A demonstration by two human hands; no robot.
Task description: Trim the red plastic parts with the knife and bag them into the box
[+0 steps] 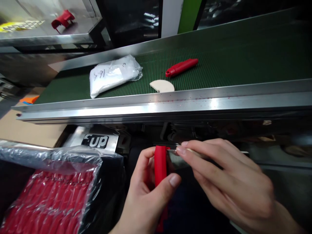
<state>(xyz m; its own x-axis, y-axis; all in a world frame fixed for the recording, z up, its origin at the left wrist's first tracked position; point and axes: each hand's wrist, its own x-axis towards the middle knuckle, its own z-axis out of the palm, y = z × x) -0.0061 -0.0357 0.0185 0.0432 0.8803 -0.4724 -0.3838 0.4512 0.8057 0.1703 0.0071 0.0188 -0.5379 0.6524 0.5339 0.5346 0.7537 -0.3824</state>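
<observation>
My left hand (146, 198) grips an upright red plastic handle (160, 164) below the conveyor's front rail. My right hand (226, 175) pinches a thin metal blade (176, 156) by its edge, and the blade's end meets the top of the red handle. On the green conveyor belt (219, 55) lie a finished red-handled piece (181, 67), a pale semicircular piece (162, 86) and a white plastic bag (113, 74) with handwriting on it.
A clear plastic bag full of several red handles (48, 198) sits at lower left. The steel front rail of the conveyor (170, 104) runs across above my hands. One more red part (62, 19) lies on a steel surface at upper left.
</observation>
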